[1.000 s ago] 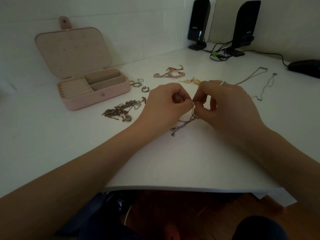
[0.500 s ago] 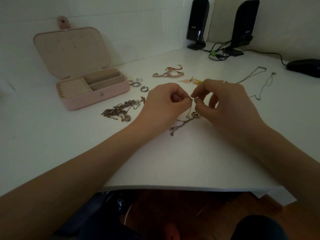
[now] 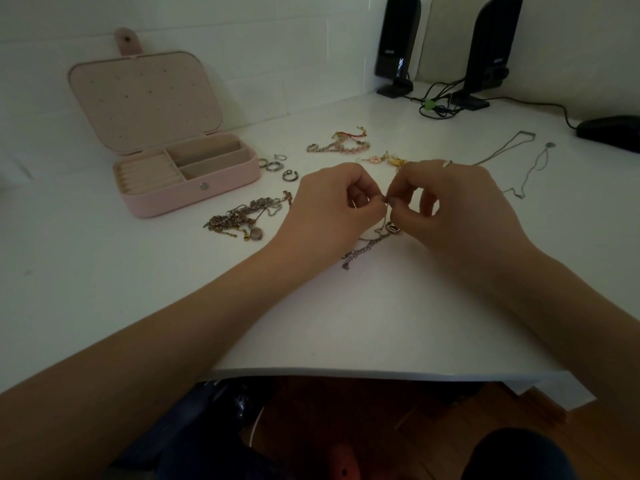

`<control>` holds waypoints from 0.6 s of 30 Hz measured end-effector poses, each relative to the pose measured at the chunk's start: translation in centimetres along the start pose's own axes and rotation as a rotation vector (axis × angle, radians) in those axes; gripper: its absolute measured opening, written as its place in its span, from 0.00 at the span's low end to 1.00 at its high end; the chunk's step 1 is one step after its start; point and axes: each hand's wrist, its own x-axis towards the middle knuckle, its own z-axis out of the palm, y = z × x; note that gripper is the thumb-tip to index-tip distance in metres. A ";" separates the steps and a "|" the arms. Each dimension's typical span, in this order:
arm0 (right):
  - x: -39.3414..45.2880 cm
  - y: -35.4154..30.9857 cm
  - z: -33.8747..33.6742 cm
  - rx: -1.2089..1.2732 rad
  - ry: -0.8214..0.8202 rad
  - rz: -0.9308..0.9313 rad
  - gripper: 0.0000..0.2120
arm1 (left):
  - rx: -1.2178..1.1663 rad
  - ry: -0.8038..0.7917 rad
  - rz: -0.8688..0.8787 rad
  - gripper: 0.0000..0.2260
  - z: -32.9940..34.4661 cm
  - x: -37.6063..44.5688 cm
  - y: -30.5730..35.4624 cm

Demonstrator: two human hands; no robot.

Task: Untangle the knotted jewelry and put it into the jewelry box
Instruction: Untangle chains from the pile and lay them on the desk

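Two hands, left hand [image 3: 332,206] and right hand [image 3: 450,206], pinch a thin silver knotted chain [image 3: 367,245]; each grip hides the knot, and the chain's tail trails onto the white surface [image 3: 346,323].

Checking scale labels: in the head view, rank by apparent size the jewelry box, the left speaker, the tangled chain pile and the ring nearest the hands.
1. Jewelry box
2. Left speaker, though it stands farther away
3. Chain pile
4. Ring

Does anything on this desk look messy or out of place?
Yes: a knotted clump of chains lies loose on the desk beside the open pink jewelry box, its compartments bare. Rings and bracelets lie scattered nearby.
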 end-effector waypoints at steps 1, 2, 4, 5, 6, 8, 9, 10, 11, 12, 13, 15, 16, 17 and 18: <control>0.0 0.0 0.0 -0.003 -0.001 -0.005 0.01 | 0.005 -0.001 0.002 0.07 0.0 0.0 0.0; 0.0 0.0 0.0 -0.002 -0.001 -0.007 0.01 | 0.007 -0.001 0.003 0.07 0.0 0.0 0.0; 0.0 -0.1 0.0 -0.001 -0.002 -0.012 0.01 | 0.009 -0.003 0.004 0.07 0.0 0.1 -0.1; 0.0 -0.1 -0.1 -0.004 -0.003 -0.015 0.00 | 0.009 -0.003 0.005 0.07 0.0 0.0 -0.1; 0.0 -0.1 -0.1 -0.005 -0.004 -0.016 0.01 | 0.009 -0.003 0.007 0.06 0.0 0.0 -0.1; 0.0 -0.2 -0.2 0.003 -0.005 -0.012 0.01 | 0.002 -0.005 0.010 0.05 0.0 0.0 -0.1; 0.0 -0.2 -0.2 0.009 -0.006 -0.008 0.01 | -0.002 -0.008 0.011 0.05 0.0 0.0 -0.2; 0.0 -0.3 -0.2 0.018 -0.009 -0.001 0.01 | -0.003 -0.012 0.014 0.05 0.0 0.0 -0.1; 0.1 -0.3 -0.2 0.030 -0.011 0.010 0.01 | -0.001 -0.016 0.016 0.04 0.0 0.0 -0.2; 0.1 -0.3 -0.2 0.045 -0.011 0.022 0.01 | 0.001 -0.019 0.016 0.04 0.0 0.0 -0.2; 0.1 -0.2 -0.2 0.060 -0.007 0.037 0.01 | -0.002 -0.017 0.011 0.03 -0.1 0.1 -0.2; 0.1 0.0 -0.3 0.098 0.008 0.076 0.02 | -0.034 0.000 -0.002 0.02 -0.1 0.2 -0.3; 0.2 0.1 -0.2 0.128 0.006 0.101 0.03 | -0.061 0.011 -0.006 0.02 -0.2 0.3 -0.3; 0.3 0.2 -0.2 0.164 -0.009 0.125 0.04 | -0.090 0.020 -0.008 0.03 -0.2 0.3 -0.3; 0.4 0.3 -0.1 0.198 -0.036 0.145 0.04 | -0.117 0.023 -0.009 0.03 -0.2 0.4 -0.3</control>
